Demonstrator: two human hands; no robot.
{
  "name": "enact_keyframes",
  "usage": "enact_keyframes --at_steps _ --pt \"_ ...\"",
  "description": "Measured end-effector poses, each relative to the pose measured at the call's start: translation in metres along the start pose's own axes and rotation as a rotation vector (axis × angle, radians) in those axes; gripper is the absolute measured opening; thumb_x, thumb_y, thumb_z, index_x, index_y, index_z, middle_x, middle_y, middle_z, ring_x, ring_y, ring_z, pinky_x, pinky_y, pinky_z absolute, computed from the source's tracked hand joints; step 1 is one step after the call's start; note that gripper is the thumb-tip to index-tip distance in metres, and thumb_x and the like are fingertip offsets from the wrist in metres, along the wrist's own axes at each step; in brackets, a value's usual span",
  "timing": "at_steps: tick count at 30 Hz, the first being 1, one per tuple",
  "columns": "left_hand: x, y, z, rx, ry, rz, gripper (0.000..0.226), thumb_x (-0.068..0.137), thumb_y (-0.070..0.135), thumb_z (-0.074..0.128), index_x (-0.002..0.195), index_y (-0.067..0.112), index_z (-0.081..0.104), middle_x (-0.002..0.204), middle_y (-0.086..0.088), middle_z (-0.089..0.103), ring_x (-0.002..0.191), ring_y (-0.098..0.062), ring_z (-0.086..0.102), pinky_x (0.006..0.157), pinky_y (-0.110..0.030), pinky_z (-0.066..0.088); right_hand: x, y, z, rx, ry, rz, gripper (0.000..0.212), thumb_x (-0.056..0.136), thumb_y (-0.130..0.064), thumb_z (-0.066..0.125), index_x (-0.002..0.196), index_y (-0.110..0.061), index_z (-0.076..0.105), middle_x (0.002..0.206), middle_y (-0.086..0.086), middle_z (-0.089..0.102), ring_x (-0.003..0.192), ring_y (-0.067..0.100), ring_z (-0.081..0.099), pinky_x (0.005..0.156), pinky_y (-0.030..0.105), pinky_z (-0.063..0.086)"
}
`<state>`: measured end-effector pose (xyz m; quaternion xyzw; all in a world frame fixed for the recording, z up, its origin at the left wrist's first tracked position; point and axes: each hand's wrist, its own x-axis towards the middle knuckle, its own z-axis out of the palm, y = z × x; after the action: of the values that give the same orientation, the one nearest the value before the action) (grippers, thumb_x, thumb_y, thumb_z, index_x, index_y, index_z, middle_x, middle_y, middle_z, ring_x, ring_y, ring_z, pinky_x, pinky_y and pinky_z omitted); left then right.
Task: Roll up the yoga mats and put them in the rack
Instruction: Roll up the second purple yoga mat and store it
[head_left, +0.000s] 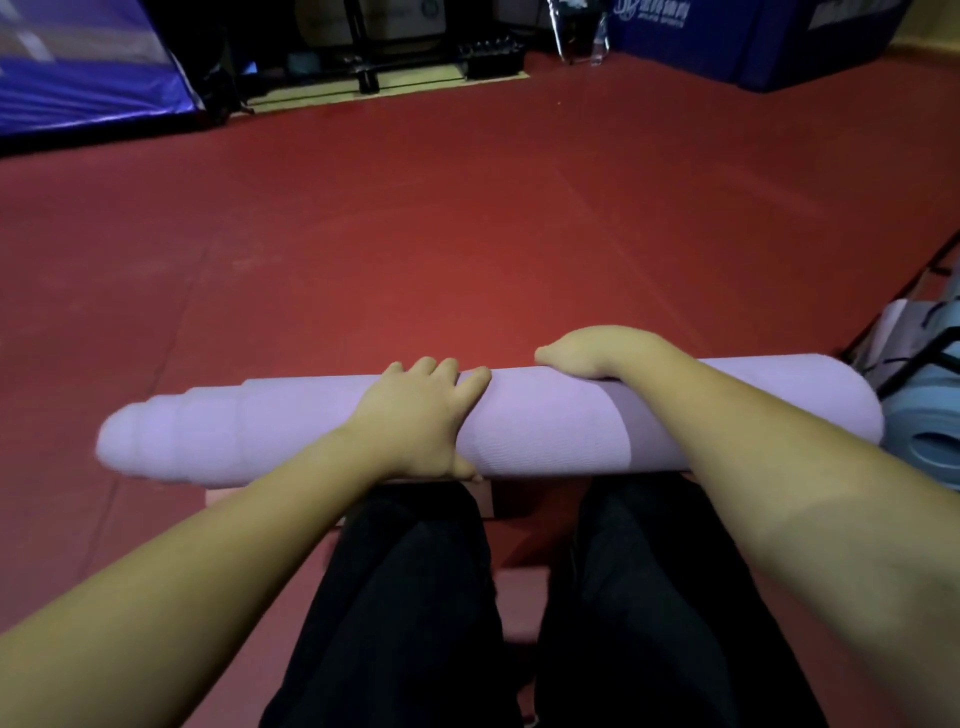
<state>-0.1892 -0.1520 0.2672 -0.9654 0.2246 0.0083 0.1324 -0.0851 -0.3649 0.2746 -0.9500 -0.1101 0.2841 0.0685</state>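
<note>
A rolled lilac yoga mat lies crosswise in front of the person's knees, over the red floor. Its left end is uneven, the inner layers sticking out in steps. The left hand lies over the middle of the roll, fingers curled over the top and the thumb under its near side, gripping it. The right hand hooks over the top of the roll from the far side, fingers wrapped round out of sight. At the right edge, blue-grey rolled mats sit in a dark rack, just beside the lilac roll's right end.
</note>
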Motion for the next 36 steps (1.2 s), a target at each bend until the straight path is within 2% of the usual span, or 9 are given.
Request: enact_keyframes --at_steps 3,6,14,19,21,24,28,31,36 --pt "-0.008 -0.011 -0.021 -0.091 -0.07 0.026 0.106 0.052 0.087 0.061 0.138 0.032 0.031 0.124 0.004 0.055 0.111 -0.026 0.054 0.082 -0.039 0.049 -0.009 -0.004 -0.007 -0.051 -0.109 -0.087 0.037 0.102 -0.038 0.032 0.113 -0.022 0.064 0.128 0.004 0.061 0.1 0.021 0.057 0.085 0.036 0.04" --pt "-0.01 -0.017 -0.026 -0.256 -0.274 0.036 0.097 0.047 0.089 0.064 0.125 0.04 0.036 0.116 0.009 0.059 0.107 -0.022 0.057 0.084 -0.039 0.049 -0.012 -0.005 0.001 -0.074 -0.157 -0.085 0.042 0.102 -0.044 0.035 0.132 -0.027 0.059 0.145 0.0 0.05 0.126 0.023 0.051 0.104 0.04 0.037" --pt "0.025 -0.045 -0.009 -0.89 -0.625 -0.028 0.069 0.061 0.048 0.09 0.121 0.042 0.055 0.114 0.021 0.067 0.107 -0.004 0.063 0.094 -0.028 0.049 -0.043 0.006 0.038 -0.013 0.476 -0.055 0.04 0.099 -0.052 0.036 0.085 -0.022 0.057 0.11 0.011 0.066 0.101 0.031 0.06 0.075 0.035 0.039" --pt "0.045 -0.047 -0.006 -1.049 -0.718 -0.093 0.069 0.064 0.035 0.09 0.124 0.038 0.057 0.119 0.008 0.069 0.104 -0.013 0.069 0.092 -0.033 0.053 -0.058 0.005 0.065 -0.113 0.574 -0.013 0.052 0.099 -0.056 0.032 0.111 -0.017 0.063 0.12 0.01 0.064 0.113 0.03 0.057 0.091 0.037 0.038" --pt "0.048 -0.043 -0.004 -1.021 -0.637 -0.075 0.066 0.062 0.045 0.088 0.122 0.037 0.06 0.119 0.011 0.068 0.107 -0.013 0.066 0.094 -0.033 0.051 -0.052 0.01 0.062 -0.082 0.567 0.02 0.05 0.098 -0.054 0.033 0.11 -0.017 0.064 0.119 0.011 0.065 0.11 0.031 0.059 0.089 0.037 0.04" --pt "0.042 -0.037 0.0 -0.745 -0.268 -0.005 0.08 0.057 0.077 0.063 0.126 0.037 0.061 0.124 0.013 0.055 0.118 -0.012 0.048 0.104 -0.036 0.039 -0.04 0.019 0.052 -0.038 0.459 0.065 0.054 0.096 -0.054 0.03 0.114 -0.017 0.066 0.121 0.013 0.065 0.11 0.033 0.059 0.088 0.038 0.043" --pt "0.008 0.005 0.031 -0.341 0.234 0.096 0.075 0.074 0.065 0.049 0.136 0.025 0.055 0.122 -0.01 0.054 0.109 -0.034 0.05 0.096 -0.054 0.045 -0.018 0.022 0.038 0.004 0.321 0.082 0.064 0.094 -0.058 0.025 0.12 -0.015 0.066 0.127 0.014 0.062 0.114 0.033 0.057 0.089 0.039 0.043" --pt "-0.007 0.039 0.055 -0.017 0.171 -0.019 0.115 0.052 0.072 0.068 0.147 0.017 0.036 0.137 -0.025 0.049 0.123 -0.047 0.049 0.099 -0.071 0.035 -0.006 0.015 0.031 0.023 0.24 0.078 0.069 0.093 -0.06 0.025 0.124 -0.013 0.064 0.134 0.016 0.058 0.116 0.033 0.056 0.091 0.04 0.043" --pt "0.002 0.033 0.054 0.035 0.1 -0.088 0.127 0.044 0.059 0.086 0.147 0.016 0.026 0.135 -0.026 0.05 0.117 -0.049 0.05 0.091 -0.069 0.04 -0.005 -0.001 0.021 0.044 0.128 0.044 0.063 0.101 -0.052 0.025 0.132 -0.008 0.058 0.144 0.018 0.049 0.125 0.032 0.05 0.093 0.037 0.037"
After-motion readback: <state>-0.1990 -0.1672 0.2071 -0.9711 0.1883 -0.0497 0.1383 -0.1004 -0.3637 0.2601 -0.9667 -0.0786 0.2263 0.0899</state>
